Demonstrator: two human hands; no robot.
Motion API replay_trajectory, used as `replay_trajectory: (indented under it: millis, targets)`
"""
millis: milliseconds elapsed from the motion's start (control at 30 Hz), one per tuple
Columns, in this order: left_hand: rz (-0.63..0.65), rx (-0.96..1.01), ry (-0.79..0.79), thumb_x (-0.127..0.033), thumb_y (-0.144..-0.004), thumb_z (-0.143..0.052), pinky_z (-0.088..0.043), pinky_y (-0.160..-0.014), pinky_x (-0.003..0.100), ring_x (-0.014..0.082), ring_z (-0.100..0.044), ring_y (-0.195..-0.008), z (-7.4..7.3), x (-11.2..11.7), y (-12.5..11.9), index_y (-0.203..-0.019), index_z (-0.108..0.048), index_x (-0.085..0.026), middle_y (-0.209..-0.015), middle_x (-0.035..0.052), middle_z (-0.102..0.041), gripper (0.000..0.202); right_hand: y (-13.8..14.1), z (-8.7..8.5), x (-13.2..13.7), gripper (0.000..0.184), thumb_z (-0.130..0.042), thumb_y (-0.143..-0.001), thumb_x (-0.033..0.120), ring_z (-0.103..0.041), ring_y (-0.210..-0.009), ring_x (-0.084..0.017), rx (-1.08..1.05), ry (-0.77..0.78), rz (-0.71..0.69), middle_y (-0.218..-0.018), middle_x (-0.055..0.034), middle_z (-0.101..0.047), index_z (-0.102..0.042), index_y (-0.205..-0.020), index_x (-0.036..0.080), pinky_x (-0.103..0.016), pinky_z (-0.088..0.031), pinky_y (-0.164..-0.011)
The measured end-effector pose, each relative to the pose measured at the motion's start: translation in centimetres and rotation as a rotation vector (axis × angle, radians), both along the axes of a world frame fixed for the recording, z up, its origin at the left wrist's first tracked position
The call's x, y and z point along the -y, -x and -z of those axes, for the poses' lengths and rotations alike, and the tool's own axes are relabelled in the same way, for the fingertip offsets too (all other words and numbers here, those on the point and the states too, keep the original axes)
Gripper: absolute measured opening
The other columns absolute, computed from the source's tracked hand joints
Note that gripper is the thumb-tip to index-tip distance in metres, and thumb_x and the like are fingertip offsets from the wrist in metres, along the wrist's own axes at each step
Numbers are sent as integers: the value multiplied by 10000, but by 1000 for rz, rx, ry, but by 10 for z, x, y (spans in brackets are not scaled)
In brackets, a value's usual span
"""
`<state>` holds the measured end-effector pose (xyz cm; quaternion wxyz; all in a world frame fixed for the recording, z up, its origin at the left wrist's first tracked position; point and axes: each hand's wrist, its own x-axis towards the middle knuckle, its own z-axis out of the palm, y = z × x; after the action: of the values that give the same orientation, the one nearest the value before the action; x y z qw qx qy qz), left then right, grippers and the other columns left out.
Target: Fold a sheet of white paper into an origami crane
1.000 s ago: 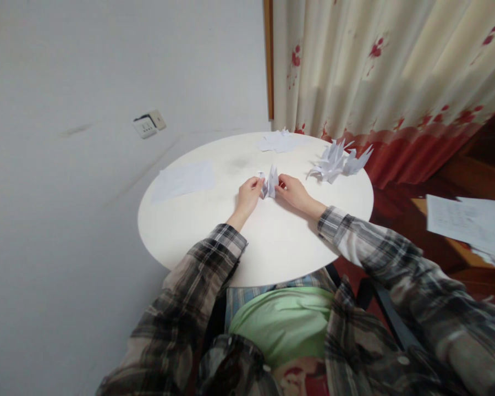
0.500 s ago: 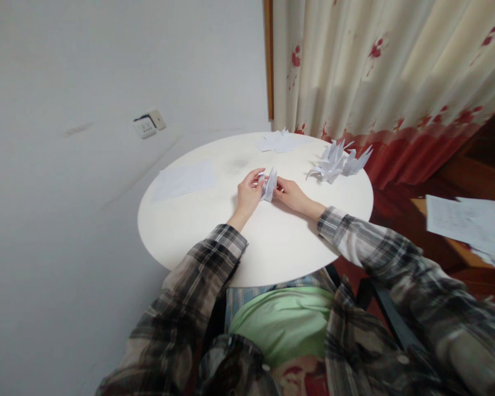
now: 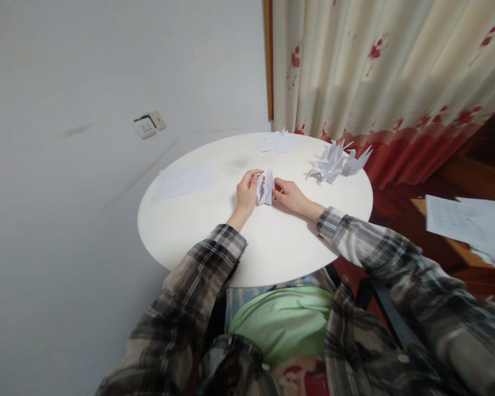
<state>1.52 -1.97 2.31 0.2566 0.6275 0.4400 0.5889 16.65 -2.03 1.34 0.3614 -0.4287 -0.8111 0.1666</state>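
Between my two hands, above the middle of the round white table [image 3: 198,231], is a folded piece of white paper [image 3: 265,191], its layers spread apart with a gap at the top. My left hand [image 3: 247,192] grips its left side, thumb and fingers curled round the edge. On the other side, my right hand [image 3: 287,194] pinches the right flap with its fingertips. Partly hidden are the fingers behind the paper. Several folded paper cranes [image 3: 334,162] stand in a cluster at the table's right edge.
Flat white sheets [image 3: 185,179] lie on the left of the table. Smaller paper pieces [image 3: 278,143] lie at its far edge. To the right, papers [image 3: 470,220] rest on a low wooden surface. A wall with a socket [image 3: 144,127] borders the left; a curtain [image 3: 379,71] hangs behind.
The folded paper has turned slightly and its layers stand wider apart at the left. My left thumb has shifted off the paper's front; my right hand has barely moved.
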Motion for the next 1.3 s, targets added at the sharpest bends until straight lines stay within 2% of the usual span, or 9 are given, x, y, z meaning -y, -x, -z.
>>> replay_trajectory:
  millis: [333,500,800,1300]
  targets:
    - [11,14,-3,-329,-839,-482,-490,-741,250,130,-620,-809,7,-7,0,-939,-614,-195,-904,44,-679,213,0,0,0,137,-432,-837,268,-511,-637,-127,6,-12,-4,-690,-8,-592,-510,-771,178,-232,-359,-618]
    - [-19,-5,-10,-343,-833,-499,-495,-760,253,133,-623,-835,5,-6,0,-914,-626,-196,-930,52,-689,211,0,-1,0,131,-434,-837,259,-516,-641,-126,8,6,-2,-688,-6,-596,-523,-790,175,-231,-364,-625]
    - [-86,-24,-48,-285,-806,-540,-499,-773,265,133,-627,-819,4,-7,1,-850,-637,-185,-863,45,-685,145,0,0,-1,142,-439,-837,272,-512,-639,-127,8,2,-14,-679,-2,-592,-523,-771,178,-233,-360,-624]
    - [-92,5,-48,-324,-845,-479,-488,-740,244,126,-625,-817,3,-4,1,-870,-604,-189,-889,45,-681,186,0,-2,2,151,-448,-833,279,-488,-628,-124,9,-9,-24,-661,0,-580,-518,-745,178,-229,-339,-611]
